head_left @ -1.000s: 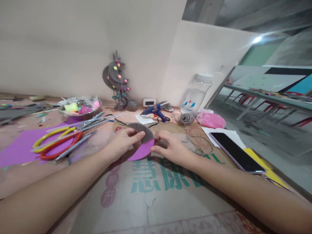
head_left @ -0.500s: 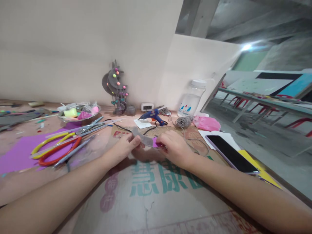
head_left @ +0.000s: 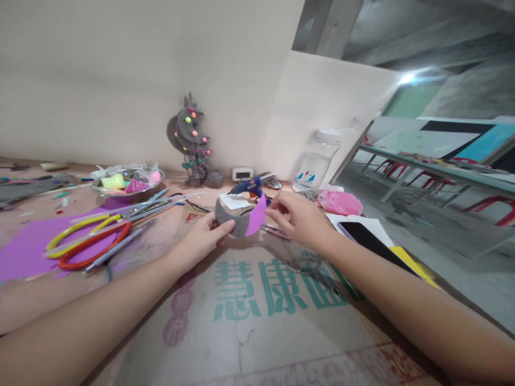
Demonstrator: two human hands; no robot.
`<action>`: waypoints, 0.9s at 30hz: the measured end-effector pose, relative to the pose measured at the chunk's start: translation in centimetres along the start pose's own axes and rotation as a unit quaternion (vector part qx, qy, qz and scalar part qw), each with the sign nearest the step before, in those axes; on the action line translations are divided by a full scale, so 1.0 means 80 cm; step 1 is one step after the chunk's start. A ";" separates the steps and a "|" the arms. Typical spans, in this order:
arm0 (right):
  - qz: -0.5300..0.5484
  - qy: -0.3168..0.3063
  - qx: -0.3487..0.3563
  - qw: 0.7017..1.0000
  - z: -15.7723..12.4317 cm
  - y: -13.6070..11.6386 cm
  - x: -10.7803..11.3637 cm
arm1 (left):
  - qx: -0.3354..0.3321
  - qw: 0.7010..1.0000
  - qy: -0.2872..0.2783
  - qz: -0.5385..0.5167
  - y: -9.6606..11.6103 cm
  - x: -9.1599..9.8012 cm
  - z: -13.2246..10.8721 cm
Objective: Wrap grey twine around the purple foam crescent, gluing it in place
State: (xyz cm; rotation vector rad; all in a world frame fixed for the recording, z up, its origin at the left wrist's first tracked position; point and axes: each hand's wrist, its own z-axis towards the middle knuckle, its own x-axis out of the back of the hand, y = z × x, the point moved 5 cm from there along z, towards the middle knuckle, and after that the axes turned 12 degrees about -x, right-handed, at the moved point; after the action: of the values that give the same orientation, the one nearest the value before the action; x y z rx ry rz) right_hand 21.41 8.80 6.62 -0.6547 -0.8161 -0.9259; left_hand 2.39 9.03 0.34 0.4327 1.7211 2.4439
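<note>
My left hand (head_left: 211,230) grips a crescent (head_left: 237,221) at its left side, thumb in front. Grey yarn covers most of that crescent, and its right end is bare purple. Just right of the purple tip, my right hand (head_left: 295,214) is closed in a pinch. Loops of grey yarn (head_left: 298,262) trail beneath it, though the strand at the fingertips is too fine to see clearly. A slim pinkish tool (head_left: 274,231) lies under this hand, partly hidden. Behind the crescent are a white paper piece (head_left: 234,201) and a blue glue gun (head_left: 246,186).
Printed cardboard (head_left: 241,343) lies beneath both hands. To the left are scissors (head_left: 90,236), purple sheet (head_left: 28,246) and a metal bowl (head_left: 126,190) of soft bits. A decorated moon ornament (head_left: 191,139) leans against the wall. A water bottle (head_left: 316,161), pink bag (head_left: 341,202) and phone (head_left: 374,246) stand or lie right.
The crescent has turned more face-on, showing its curved shape and purple end. My right hand has left the purple end and moved up and right. The yarn loops have shifted nearer.
</note>
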 end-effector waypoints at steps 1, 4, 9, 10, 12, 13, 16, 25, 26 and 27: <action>0.002 -0.010 -0.034 0.999 0.005 0.012 0.001 | 0.003 1.000 -0.003 0.004 0.001 0.000 0.000; 0.011 -0.081 -0.107 0.991 0.012 0.050 -0.010 | 0.013 1.000 -0.015 0.002 0.001 0.000 -0.002; 0.059 -0.163 -0.161 0.972 0.007 0.088 -0.036 | 0.025 0.998 -0.029 -0.044 -0.010 -0.006 -0.003; 0.058 -0.169 -0.152 0.972 0.009 0.089 -0.040 | 0.029 0.997 -0.032 -0.060 -0.012 -0.008 -0.002; 0.052 -0.180 -0.141 0.972 0.019 0.089 -0.048 | 0.032 0.995 -0.033 -0.086 -0.014 -0.010 -0.001; 0.050 -0.180 -0.147 0.971 0.027 0.090 -0.053 | 0.030 0.995 -0.030 -0.092 -0.014 -0.010 0.000; 0.056 -0.178 -0.194 0.963 0.056 0.094 -0.072 | 0.028 0.995 -0.020 -0.093 -0.013 -0.008 0.001; 0.071 -0.144 -0.285 0.945 0.089 0.095 -0.134 | 0.002 0.999 -0.035 -0.033 -0.007 -0.007 0.003; 0.074 -0.136 -0.294 0.943 0.088 0.095 -0.135 | 0.004 0.999 -0.033 -0.030 -0.008 -0.006 0.003; 0.079 -0.129 -0.302 0.941 0.087 0.095 -0.133 | 0.007 0.999 -0.030 -0.032 -0.009 -0.006 0.003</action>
State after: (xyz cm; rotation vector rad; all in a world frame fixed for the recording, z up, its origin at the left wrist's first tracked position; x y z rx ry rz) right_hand 22.08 22.25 0.39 -1.3807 -0.6904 -0.9560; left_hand 2.84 9.36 -0.34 0.4410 1.7010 2.3518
